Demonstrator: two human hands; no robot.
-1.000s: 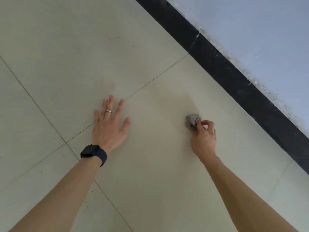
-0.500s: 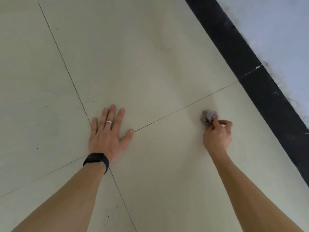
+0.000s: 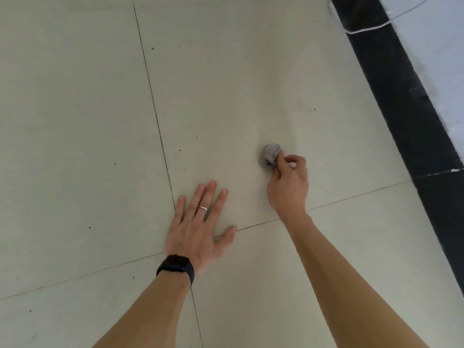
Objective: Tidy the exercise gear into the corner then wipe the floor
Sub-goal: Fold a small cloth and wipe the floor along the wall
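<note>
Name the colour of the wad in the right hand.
Grey; the wad, pinched by the right hand, shows best in the head view.

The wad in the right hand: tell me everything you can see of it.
The wad is a small, crumpled grey lump, like tissue or thin cloth, with creases and paler folds. The right hand pinches its near side between thumb and curled fingers, hiding part of it. It looks pressed against the pale floor, ahead of the hand and apart from the black baseboard. Whether it is damp cannot be told.
</note>
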